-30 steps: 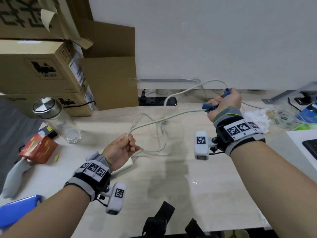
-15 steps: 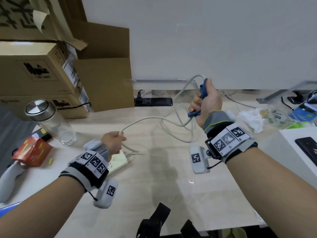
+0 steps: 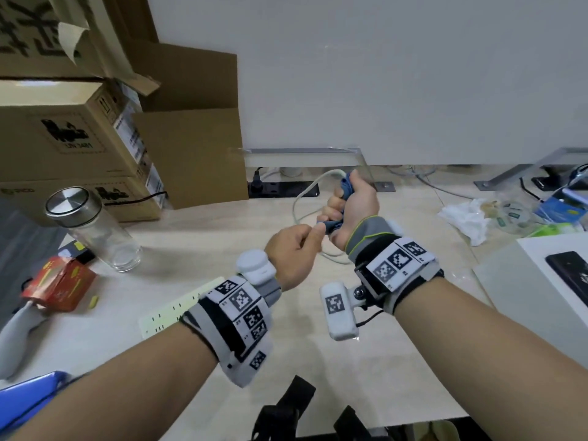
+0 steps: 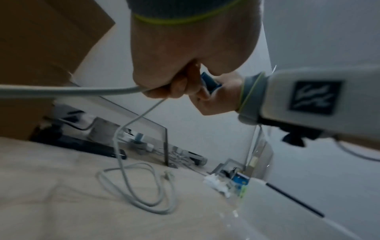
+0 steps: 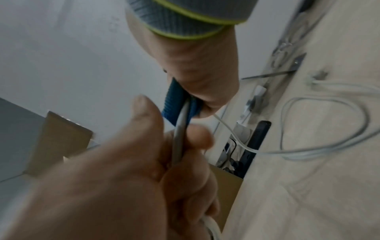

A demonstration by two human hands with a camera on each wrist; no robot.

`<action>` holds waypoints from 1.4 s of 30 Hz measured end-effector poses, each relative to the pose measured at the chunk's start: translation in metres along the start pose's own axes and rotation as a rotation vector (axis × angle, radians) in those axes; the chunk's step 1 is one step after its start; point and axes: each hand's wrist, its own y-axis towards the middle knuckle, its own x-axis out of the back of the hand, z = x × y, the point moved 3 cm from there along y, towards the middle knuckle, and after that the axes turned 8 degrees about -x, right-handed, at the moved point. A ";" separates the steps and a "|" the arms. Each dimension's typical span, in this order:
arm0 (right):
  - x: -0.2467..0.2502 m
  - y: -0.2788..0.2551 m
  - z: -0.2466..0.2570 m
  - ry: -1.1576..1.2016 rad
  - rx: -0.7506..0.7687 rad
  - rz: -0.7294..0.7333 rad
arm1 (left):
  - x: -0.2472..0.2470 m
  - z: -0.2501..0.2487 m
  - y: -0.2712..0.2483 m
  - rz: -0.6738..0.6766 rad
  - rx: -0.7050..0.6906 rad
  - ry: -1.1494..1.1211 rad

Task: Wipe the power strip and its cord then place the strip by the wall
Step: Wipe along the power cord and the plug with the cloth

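Above the middle of the surface, the left hand point(image 3: 294, 249) pinches the cord point(image 4: 68, 91) touching the right hand point(image 3: 351, 203), clenched around cord and blue cloth point(image 5: 174, 100); the power strip point(image 3: 171, 311) lies nearer the left wrist, long axis toward the near-left corner.

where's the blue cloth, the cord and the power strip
blue cloth point(image 5: 174, 100), right wrist view, ribbed fold wrapped round the cord
cord point(image 4: 135, 183), left wrist view, loop lying on the desk
power strip point(image 3: 171, 310), head view, socket face

Stacked cardboard boxes point(image 3: 79, 132) stand beside a steel-lidded glass jar point(image 3: 92, 229) and red carton point(image 3: 59, 283) on the desk point(image 3: 318, 361).
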 end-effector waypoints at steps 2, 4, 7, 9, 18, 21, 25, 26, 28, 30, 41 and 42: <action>0.006 0.006 -0.002 0.040 -0.012 -0.039 | 0.007 0.008 0.002 0.020 -0.072 0.105; 0.012 0.013 -0.001 0.097 -0.011 -0.086 | 0.017 0.017 0.003 0.070 -0.104 0.188; 0.024 0.022 0.004 0.172 -0.022 -0.144 | 0.035 0.029 0.000 0.164 -0.146 0.241; 0.033 0.026 0.008 0.187 -0.019 -0.174 | 0.047 0.039 -0.003 0.219 -0.145 0.232; 0.061 0.026 0.042 0.190 0.032 -0.258 | 0.141 0.141 -0.007 0.167 0.096 0.316; 0.037 0.020 0.023 0.131 0.038 -0.209 | 0.131 0.160 0.005 0.040 0.270 0.506; 0.011 0.015 0.006 0.211 0.019 -0.079 | 0.072 0.114 0.007 -0.003 0.068 0.429; 0.007 0.016 0.002 0.229 0.013 -0.054 | 0.053 0.091 0.007 0.023 0.010 0.350; 0.002 0.016 -0.004 0.232 0.007 -0.037 | 0.021 0.050 0.005 0.061 -0.029 0.190; 0.002 0.015 -0.004 0.205 -0.013 -0.049 | 0.009 0.030 0.007 0.029 -0.031 0.146; 0.036 0.012 0.044 0.180 0.036 -0.215 | 0.061 0.067 0.026 0.156 -0.152 0.354; 0.043 0.012 0.052 0.197 0.043 -0.234 | 0.070 0.081 0.024 0.154 -0.119 0.380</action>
